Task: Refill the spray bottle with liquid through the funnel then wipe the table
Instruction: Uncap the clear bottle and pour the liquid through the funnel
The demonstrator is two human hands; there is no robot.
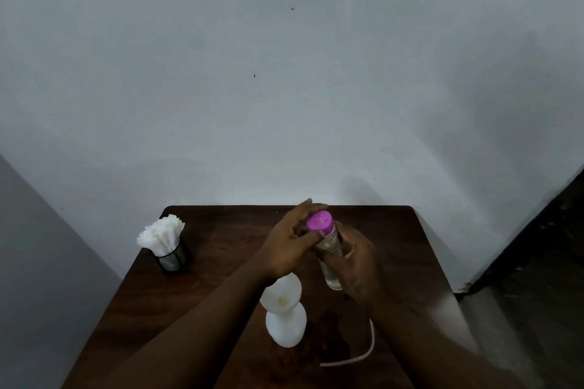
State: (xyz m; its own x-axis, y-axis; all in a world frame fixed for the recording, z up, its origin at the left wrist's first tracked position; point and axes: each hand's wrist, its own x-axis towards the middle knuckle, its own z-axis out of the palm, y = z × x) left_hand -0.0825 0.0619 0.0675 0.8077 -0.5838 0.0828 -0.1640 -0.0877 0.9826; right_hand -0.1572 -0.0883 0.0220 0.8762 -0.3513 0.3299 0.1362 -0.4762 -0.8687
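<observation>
At the near edge, both forearms are seen reaching in over a dark wooden table [221, 262]. A thin pale tube [373, 338] lies curved on the tabletop just inside the right forearm, apart from the other things.

Just to the left of the tube, a white spray bottle [286, 325] stands upright on the table with its spray head off. A white funnel [282, 292] is seated in its neck, mouth upward. The far rim of the funnel is partly covered by the left wrist passing over it.

Beyond and to the right of the funnel, a clear bottle [328, 262] is held above the table, tilted so that its pink cap [319, 222] points up and away. The right hand [354, 262] is wrapped around the body of this bottle, fingers curled about it. The left hand [290, 243] is closed on the pink cap, with the thumb across the front below the cap and the fingers curved behind it. The cap is seated on the bottle; whether it is tight cannot be told.

Farther off, near the table's far left corner, a black mesh cup [172, 257] is stood, packed with white tissues [161, 235] that stick out of its top.

Behind the table, a plain pale wall [284, 73] is seen.
</observation>
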